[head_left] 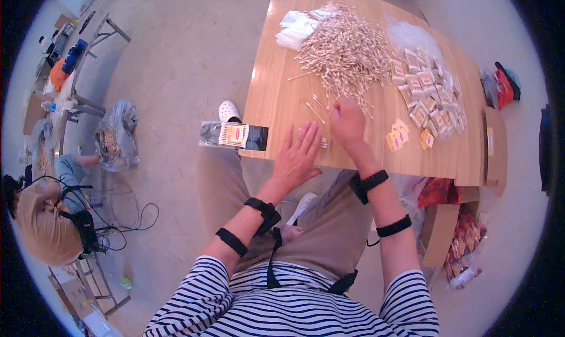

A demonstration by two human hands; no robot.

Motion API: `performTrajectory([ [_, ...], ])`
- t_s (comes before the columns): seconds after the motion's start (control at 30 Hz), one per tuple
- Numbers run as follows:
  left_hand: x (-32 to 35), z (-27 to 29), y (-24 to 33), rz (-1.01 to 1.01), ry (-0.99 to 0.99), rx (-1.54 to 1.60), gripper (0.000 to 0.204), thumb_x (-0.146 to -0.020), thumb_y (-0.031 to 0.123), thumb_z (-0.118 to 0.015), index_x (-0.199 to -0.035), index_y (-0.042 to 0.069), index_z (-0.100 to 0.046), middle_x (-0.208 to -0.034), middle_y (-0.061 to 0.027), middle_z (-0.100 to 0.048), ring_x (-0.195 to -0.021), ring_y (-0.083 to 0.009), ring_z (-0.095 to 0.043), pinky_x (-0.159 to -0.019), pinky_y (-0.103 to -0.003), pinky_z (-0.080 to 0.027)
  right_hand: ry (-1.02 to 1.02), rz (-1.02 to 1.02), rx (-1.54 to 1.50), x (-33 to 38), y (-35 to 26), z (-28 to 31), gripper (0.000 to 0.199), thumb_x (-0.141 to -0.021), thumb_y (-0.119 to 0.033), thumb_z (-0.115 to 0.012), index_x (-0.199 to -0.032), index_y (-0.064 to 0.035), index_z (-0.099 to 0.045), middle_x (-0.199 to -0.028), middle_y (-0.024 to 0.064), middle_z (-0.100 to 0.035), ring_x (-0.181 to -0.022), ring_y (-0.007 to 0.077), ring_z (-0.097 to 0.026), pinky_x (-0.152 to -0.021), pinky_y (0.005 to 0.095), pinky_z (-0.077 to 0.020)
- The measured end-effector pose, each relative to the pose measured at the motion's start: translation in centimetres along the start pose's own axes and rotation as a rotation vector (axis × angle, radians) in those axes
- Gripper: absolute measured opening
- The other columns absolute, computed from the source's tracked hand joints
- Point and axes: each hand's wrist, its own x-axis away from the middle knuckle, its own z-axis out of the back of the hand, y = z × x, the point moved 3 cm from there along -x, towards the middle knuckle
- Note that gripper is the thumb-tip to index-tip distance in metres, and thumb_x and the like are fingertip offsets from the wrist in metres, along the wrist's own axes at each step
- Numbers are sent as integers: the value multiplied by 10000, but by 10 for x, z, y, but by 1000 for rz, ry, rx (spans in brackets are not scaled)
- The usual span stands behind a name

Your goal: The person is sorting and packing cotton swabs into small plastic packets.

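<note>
My left hand [297, 154] lies flat at the near edge of the wooden table, fingers stretched out. White tips of cotton swabs [323, 143] poke out beside its fingertips; the rest of them is hidden. Closed over the table, my right hand [347, 122] is at the near side of a big heap of cotton swabs [347, 48]; what its fingers hold, if anything, is hidden. A few loose swabs [316, 112] lie between the two hands. At the table's left edge, a row of swabs with a yellow-and-white card [233, 135] sits on a black plate [256, 138].
Right of the heap lie many filled swab packs [429, 93] and small yellow cards [398, 135]. Clear bags [297, 28] lie at the far left of the wooden table [271, 84]. A cardboard box [440, 234] stands below right. Another person [50, 219] sits at far left.
</note>
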Motion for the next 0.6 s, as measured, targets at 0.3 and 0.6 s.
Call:
performTrajectory([
  [0.3,-1,1,0,3,13,18,1086,-635,503,-824,-1477,-7,-364,-1601,-159,-279,-1500,-309,-229,-1216,-563,-123,-89,-26,-9,12,-26,-8,136,-794,-154,-662,-888,-59,-635,-995,145,-602,-878,346,-630,-760,468,-518],
  [0.6,0,1,0,-5,21,8,1091,-637,506,-820,-1483,-8,-361,-1608,-152,-269,-1500,-299,-231,-1215,-567,-121,-33,28,-30,14,-20,-16,42,-796,-92,-651,-828,-76,-629,-932,136,-590,-855,341,-621,-729,465,-512],
])
